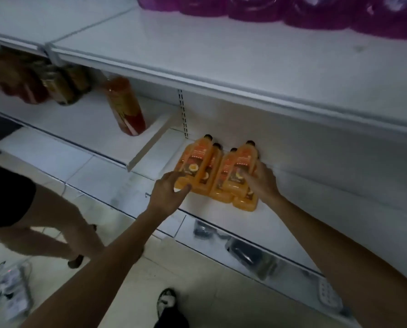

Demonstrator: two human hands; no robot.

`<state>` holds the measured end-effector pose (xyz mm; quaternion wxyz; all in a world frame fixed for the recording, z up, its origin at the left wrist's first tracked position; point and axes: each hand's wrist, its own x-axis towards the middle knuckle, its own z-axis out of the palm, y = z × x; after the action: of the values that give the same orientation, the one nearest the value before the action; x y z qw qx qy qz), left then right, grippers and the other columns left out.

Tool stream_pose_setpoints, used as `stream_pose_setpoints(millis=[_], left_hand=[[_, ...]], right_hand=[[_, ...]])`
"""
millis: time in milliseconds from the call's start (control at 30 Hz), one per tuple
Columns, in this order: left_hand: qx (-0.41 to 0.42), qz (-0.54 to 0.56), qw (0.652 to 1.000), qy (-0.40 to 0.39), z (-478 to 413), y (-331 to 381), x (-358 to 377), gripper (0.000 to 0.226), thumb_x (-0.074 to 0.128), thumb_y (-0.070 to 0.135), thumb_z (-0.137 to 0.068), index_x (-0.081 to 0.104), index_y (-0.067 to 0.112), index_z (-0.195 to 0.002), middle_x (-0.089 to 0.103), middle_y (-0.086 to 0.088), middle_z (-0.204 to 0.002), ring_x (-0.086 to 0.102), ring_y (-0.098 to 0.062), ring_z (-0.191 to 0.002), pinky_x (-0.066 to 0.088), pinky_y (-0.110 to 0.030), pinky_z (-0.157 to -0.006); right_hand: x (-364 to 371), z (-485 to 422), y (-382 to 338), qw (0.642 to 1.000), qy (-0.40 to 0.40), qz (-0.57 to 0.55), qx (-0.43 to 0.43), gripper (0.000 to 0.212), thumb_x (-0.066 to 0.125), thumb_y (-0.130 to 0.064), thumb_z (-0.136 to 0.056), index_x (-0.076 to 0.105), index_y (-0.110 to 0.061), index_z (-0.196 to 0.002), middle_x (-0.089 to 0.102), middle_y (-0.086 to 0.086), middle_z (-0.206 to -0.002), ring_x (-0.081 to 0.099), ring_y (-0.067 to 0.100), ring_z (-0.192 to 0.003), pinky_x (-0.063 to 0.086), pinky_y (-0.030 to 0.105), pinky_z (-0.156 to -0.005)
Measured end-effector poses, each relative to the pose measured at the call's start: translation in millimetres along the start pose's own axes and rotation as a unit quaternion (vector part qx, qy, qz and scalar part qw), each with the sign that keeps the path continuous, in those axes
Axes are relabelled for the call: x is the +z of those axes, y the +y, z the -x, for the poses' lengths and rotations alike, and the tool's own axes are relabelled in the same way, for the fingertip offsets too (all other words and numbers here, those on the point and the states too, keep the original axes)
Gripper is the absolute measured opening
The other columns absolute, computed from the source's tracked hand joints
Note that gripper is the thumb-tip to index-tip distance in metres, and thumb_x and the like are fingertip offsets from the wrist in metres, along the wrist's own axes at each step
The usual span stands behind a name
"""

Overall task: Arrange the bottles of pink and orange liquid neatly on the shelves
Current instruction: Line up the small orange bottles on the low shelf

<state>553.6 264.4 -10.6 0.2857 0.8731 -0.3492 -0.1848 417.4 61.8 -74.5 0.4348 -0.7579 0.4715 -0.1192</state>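
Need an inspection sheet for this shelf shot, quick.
Surface: white shelf, bottles set against its back wall.
Job's things: orange bottles clustered together; pink bottles on the top shelf.
Clutter: tall red bottle and jars further left; dark packs below.
Hands: left hand touches the cluster's left side; right hand against its right side.
Cables: nothing seen.
Surroundings: tiled floor; another person's legs at left.

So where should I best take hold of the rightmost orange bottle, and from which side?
Grip its flat body mid-height, coming from the right: that side of the rightmost orange bottle has no neighbour, while the other bottles crowd its left.
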Motion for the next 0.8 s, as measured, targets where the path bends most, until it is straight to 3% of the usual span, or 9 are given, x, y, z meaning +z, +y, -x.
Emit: stream_pose_setpoints(millis=[67,133,233,367,500,633,700,800], left_hand=[[-0.001,0.010,1.000,-0.028,-31,-22,-2,0.048,0.061,0.035,-0.087,0.055,0.010,-0.127,0.054,-0.015,-0.132,0.052,-0.029,-0.118,0.037,-0.027,-0.092],[-0.033,0.021,0.999,-0.038,-62,-35,3,0.057,0.062,0.040,-0.087,0.047,0.012,-0.134,0.047,-0.014,-0.137,0.047,-0.028,-0.124,0.038,-0.032,-0.097],[-0.105,0.106,0.986,-0.074,-96,-38,20,0.082,0.067,0.052,-0.078,0.033,0.015,-0.143,0.039,-0.014,-0.144,0.044,-0.032,-0.127,0.039,-0.042,-0.102],[-0.102,0.146,0.975,-0.136,-126,-57,52,0.122,0.058,0.091,-0.035,0.034,0.035,-0.140,0.050,-0.006,-0.136,0.052,-0.032,-0.118,0.040,-0.054,-0.102],[-0.080,0.146,0.972,-0.168,-123,-55,51,0.112,0.059,0.084,-0.040,0.040,0.032,-0.137,0.057,-0.004,-0.128,0.058,-0.029,-0.111,0.045,-0.051,-0.099],[-0.058,0.138,0.972,-0.180,-110,-39,57,0.091,0.066,0.071,-0.062,0.041,0.027,-0.138,0.059,-0.005,-0.125,0.058,-0.026,-0.107,0.046,-0.039,-0.093],[-0.061,0.131,0.974,-0.177,-103,-27,71,0.100,0.061,0.077,-0.052,0.044,0.028,-0.137,0.060,-0.005,-0.123,0.059,-0.026,-0.107,0.047,-0.040,-0.094],[-0.061,0.114,0.976,-0.174,-98,-11,102,0.119,0.049,0.091,-0.034,0.040,0.035,-0.138,0.052,-0.008,-0.131,0.052,-0.032,-0.118,0.044,-0.051,-0.100]], right_hand=[[23,-18,25,0.997,0.009,-0.005,0.074,0.112,0.043,-0.098,-0.044,0.044,-0.028,-0.131,0.058,0.008,-0.124,0.057,0.032,-0.111,0.046,0.050,-0.095],[31,-17,25,0.992,0.003,-0.048,0.120,0.118,0.054,-0.092,-0.040,0.037,-0.029,-0.138,0.052,0.010,-0.130,0.054,0.033,-0.113,0.047,0.049,-0.095],[33,-13,16,0.983,0.007,-0.111,0.144,0.111,0.062,-0.074,-0.045,0.032,-0.031,-0.142,0.047,0.010,-0.135,0.055,0.032,-0.113,0.049,0.042,-0.091],[37,-9,26,0.977,0.008,-0.173,0.128,0.084,0.069,-0.062,-0.067,0.038,-0.032,-0.139,0.056,0.003,-0.128,0.060,0.025,-0.107,0.051,0.040,-0.090],[44,-2,30,0.975,0.040,-0.195,0.099,0.080,0.065,-0.060,-0.066,0.042,-0.030,-0.136,0.061,0.001,-0.121,0.063,0.023,-0.101,0.052,0.041,-0.090],[35,9,43,0.974,0.067,-0.193,0.101,0.075,0.063,-0.061,-0.066,0.045,-0.033,-0.134,0.062,-0.001,-0.119,0.063,0.021,-0.099,0.052,0.037,-0.083],[23,15,55,0.974,0.078,-0.181,0.109,0.070,0.064,-0.059,-0.072,0.046,-0.032,-0.133,0.062,-0.002,-0.119,0.063,0.022,-0.101,0.050,0.038,-0.085],[-4,26,72,0.971,0.109,-0.169,0.131,0.043,0.063,-0.049,-0.082,0.052,-0.034,-0.121,0.064,-0.002,-0.113,0.062,0.024,-0.100,0.049,0.043,-0.090]])
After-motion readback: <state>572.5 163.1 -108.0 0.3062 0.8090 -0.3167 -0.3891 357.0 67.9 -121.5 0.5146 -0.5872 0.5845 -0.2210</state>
